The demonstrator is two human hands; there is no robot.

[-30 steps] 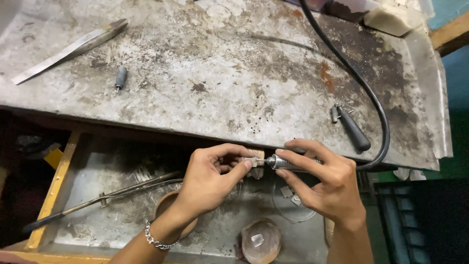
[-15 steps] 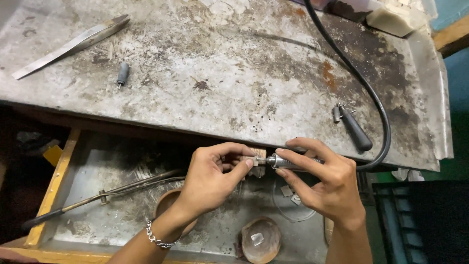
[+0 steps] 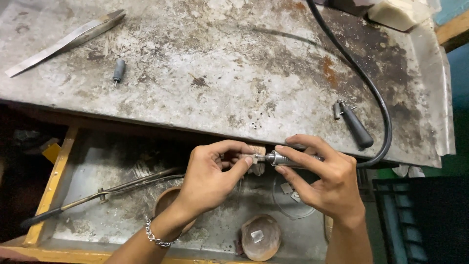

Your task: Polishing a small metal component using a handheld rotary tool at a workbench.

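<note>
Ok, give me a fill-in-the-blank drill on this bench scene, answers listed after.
1. The right hand grips a metal handpiece fed by a black ____.
2. The left hand wears a chain ____ at the wrist.
3. The long flat file lies at the bench top's far ____ corner.
4. The round brown bowl sits in the open ____ below the hands.

Missing words: cable; bracelet; left; drawer
</note>
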